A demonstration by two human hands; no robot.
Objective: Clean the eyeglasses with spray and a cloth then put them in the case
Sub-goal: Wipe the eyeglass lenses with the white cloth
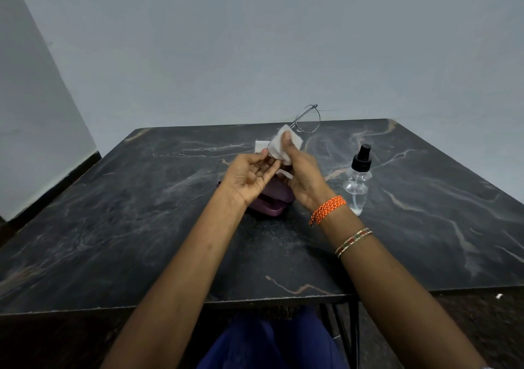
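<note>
Thin metal-framed eyeglasses (307, 119) are held up above the middle of the dark marble table (141, 212). One lens sticks out above my hands; the other is wrapped in a white cloth (279, 141). My right hand (300, 170) pinches the cloth around that lens, thumb on top. My left hand (251, 173), palm up, holds the glasses by their lower part with its fingertips. A purple glasses case (272, 201) lies on the table under my hands, mostly hidden. A clear spray bottle (357, 178) with a black nozzle stands to the right.
The table's near edge (255, 302) runs across the lower view, with my lap and black table legs below it. A plain grey wall stands behind the table, and another wall closes off the left side.
</note>
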